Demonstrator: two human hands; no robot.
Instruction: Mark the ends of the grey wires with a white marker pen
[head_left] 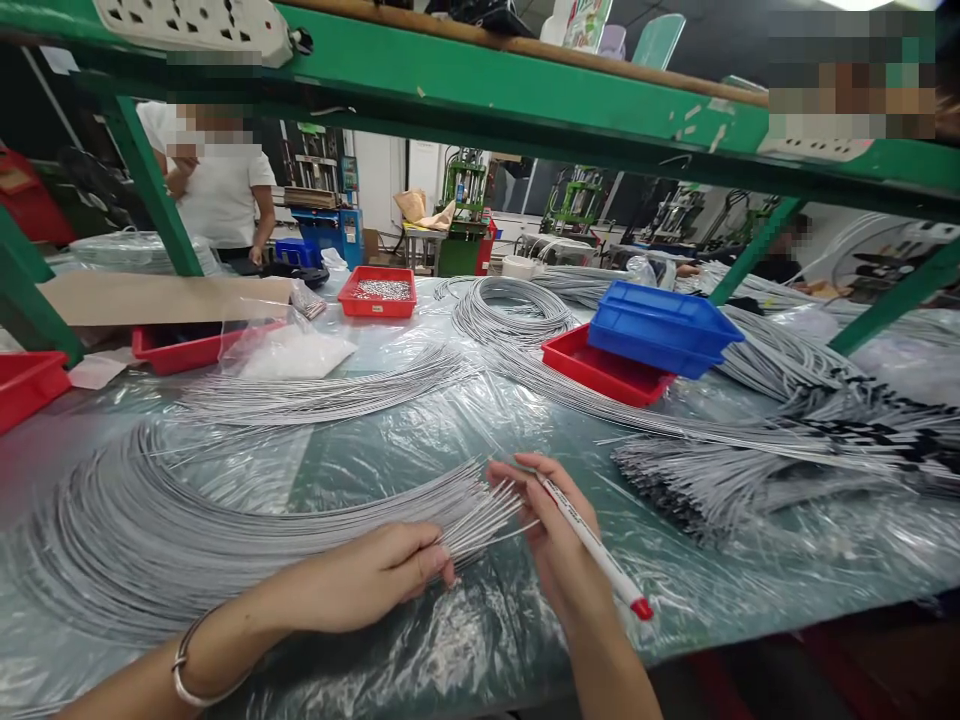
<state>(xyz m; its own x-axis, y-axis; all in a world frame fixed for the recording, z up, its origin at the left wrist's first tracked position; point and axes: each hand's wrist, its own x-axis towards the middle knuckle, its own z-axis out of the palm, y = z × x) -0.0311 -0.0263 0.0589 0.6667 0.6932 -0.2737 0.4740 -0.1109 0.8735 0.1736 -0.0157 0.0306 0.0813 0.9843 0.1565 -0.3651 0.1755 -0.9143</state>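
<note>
At the lower centre of the frame, a fanned bundle of grey wires (247,520) is pressed against the plastic-covered surface (420,420) by the left hand (375,575), its fingers closed over the wire ends. Just to the right, a white pen with a red cap (592,545) is held in the right hand (559,540), whose fingertips touch the wire tips. Toward the upper right, a blue tray (660,328) is seen stacked on a red tray (600,370).
</note>
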